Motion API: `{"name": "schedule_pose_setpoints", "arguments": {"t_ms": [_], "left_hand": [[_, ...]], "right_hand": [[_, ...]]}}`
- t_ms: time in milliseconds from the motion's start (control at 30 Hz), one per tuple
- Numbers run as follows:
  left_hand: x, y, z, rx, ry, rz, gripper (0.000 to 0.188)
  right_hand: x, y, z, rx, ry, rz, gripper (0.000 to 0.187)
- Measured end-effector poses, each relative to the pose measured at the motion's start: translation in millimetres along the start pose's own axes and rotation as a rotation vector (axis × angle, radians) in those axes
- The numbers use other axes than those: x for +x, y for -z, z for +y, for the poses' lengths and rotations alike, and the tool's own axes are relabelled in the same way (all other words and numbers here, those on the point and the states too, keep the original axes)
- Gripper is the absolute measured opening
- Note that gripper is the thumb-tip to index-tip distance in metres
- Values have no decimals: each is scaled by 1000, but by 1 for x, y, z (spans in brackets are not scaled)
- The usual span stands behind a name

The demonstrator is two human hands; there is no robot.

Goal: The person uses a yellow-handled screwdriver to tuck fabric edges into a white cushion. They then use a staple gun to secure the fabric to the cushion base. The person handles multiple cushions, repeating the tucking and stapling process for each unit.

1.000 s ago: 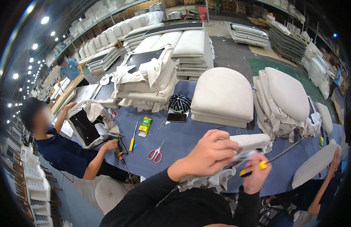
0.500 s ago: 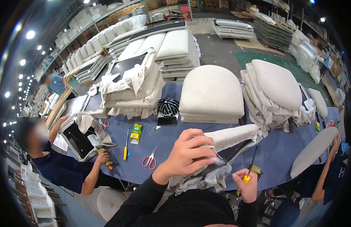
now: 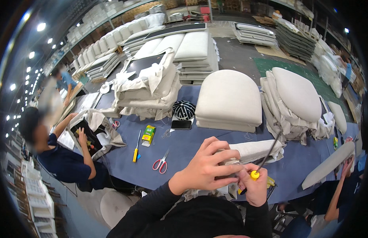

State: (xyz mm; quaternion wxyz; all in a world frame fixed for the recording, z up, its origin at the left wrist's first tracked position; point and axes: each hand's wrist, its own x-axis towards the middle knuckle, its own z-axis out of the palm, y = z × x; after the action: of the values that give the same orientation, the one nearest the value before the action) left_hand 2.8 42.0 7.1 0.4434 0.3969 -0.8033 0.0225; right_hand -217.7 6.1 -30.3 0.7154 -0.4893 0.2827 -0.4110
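A beige fabric-covered seat cushion (image 3: 261,150) stands tilted on the table just in front of me. My left hand (image 3: 208,166) is closed on its left end, fingers curled over the edge and the loose cover cloth. My right hand (image 3: 256,189) is closed round a screwdriver (image 3: 254,175) with a yellow handle, its long dark shaft slanting up to the right across the cushion. The fingertips of both hands meet at the cloth edge, so what they pinch there is hidden. A yellow tool (image 3: 271,182), partly covered, lies beside my right hand.
On the blue table (image 3: 180,146) lie red-handled scissors (image 3: 161,162), another screwdriver (image 3: 136,150), a yellow-green box (image 3: 148,135) and a phone (image 3: 181,125). Cushion stacks (image 3: 229,101) stand behind. Co-workers handle a cushion (image 3: 92,131) at left and another (image 3: 329,164) at right.
My right hand has moved up and left with the screwdriver, meeting my left hand at the cushion's edge. The left co-worker's hand has moved onto their cushion.
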Motion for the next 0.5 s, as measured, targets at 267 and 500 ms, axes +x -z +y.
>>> {"name": "schedule_pose_setpoints", "arguments": {"t_ms": [267,500], "left_hand": [[-25,17,-18,-34,14,-88,72],[-20,44,-22,-442,145,-194,72]], "right_hand": [[-2,15,6,169,20,250,26],[-5,36,22,198,21,271,21]]}}
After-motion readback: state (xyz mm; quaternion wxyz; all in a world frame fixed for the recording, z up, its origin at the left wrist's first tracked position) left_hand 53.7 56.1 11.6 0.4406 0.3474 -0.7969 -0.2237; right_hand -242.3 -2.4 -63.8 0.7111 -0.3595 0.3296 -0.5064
